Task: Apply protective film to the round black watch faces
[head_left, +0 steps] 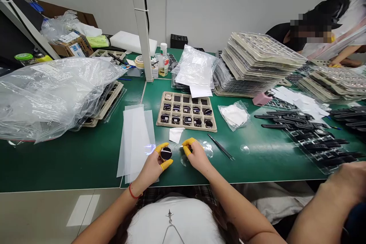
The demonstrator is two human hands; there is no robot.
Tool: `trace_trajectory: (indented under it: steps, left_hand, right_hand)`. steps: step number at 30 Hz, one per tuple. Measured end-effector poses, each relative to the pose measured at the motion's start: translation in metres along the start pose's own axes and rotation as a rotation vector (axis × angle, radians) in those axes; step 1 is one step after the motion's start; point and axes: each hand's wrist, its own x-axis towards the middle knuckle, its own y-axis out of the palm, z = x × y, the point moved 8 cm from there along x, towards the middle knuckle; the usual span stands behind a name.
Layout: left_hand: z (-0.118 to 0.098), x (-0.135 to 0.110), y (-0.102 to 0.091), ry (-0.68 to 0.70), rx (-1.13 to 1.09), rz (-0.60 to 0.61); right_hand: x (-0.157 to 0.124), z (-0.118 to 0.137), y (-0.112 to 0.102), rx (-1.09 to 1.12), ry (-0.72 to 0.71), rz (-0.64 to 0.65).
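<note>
Between the yellow-cotted thumb and finger of my left hand [154, 166] is a round black watch face [166, 154], its glossy side up. To the right of it, my right hand [197, 155] has its yellow-cotted fingertips pinched together; what they hold, if anything, is too small to make out. Clear round films [208, 148] lie by the right hand, partly hidden by it. Black tweezers [220, 147] rest to its right. A white cloth [176, 135] lies just beyond both hands. Behind it stands a beige tray [187, 126] with several round watch faces in its compartments.
Translucent sheets [135, 141] lie left of my hands. Beyond them is a large plastic bag [51, 99] over trays. Stacked trays [254, 65] rise at the back right, near a pink bottle [262, 98]. Black watch straps [297, 120] lie right. Another person [337, 34] works at the far right.
</note>
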Motion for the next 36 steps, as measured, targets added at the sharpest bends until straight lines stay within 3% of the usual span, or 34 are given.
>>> trace_trajectory:
  steps: [3, 6, 10, 13, 15, 17, 20, 23, 25, 27, 30, 34, 36]
  left_hand:
    - [-0.003, -0.003, -0.001, 0.022, 0.021, 0.016]
    - [-0.002, -0.003, -0.002, 0.038, 0.036, 0.007]
    - [0.003, -0.001, -0.004, 0.038, 0.0, 0.011]
    - [0.002, -0.001, -0.006, 0.057, -0.005, 0.026]
    - [-0.001, -0.002, -0.009, 0.067, -0.025, 0.008]
    - [-0.003, -0.003, -0.012, 0.06, -0.055, -0.016]
    - [-0.011, -0.006, -0.011, 0.092, -0.056, -0.001]
    - [-0.023, -0.009, -0.003, 0.156, 0.046, 0.061]
    - [-0.026, -0.01, -0.001, 0.148, 0.065, 0.059]
    - [-0.027, -0.011, -0.003, 0.126, 0.029, 0.018]
    - [-0.028, -0.012, -0.005, 0.11, 0.002, -0.008]
    - [-0.022, -0.009, -0.007, 0.06, -0.029, -0.045]
    - [-0.017, -0.007, -0.012, 0.038, -0.006, -0.085]
  right_hand:
    - [-0.002, 0.012, 0.009, 0.093, -0.029, 0.055]
    - [-0.001, 0.024, 0.021, 0.032, -0.075, 0.096]
    - [0.029, 0.025, 0.021, -0.191, -0.127, -0.027]
    - [0.055, 0.017, 0.026, -0.294, -0.099, 0.008]
    - [0.058, 0.016, 0.027, -0.315, -0.075, 0.059]
    - [0.044, 0.026, 0.026, -0.277, -0.103, 0.083]
    - [0.006, 0.065, 0.028, -0.152, -0.371, 0.096]
    - [-0.023, 0.089, 0.024, -0.098, -0.595, -0.061]
    - [-0.025, 0.086, 0.018, -0.097, -0.574, -0.209]
    - [-0.023, 0.078, 0.015, -0.084, -0.536, -0.268]
    - [-0.022, 0.068, 0.01, -0.026, -0.496, -0.282]
    - [-0.02, 0.05, -0.005, 0.107, -0.316, -0.294]
    - [-0.02, 0.044, -0.006, 0.065, -0.28, -0.251]
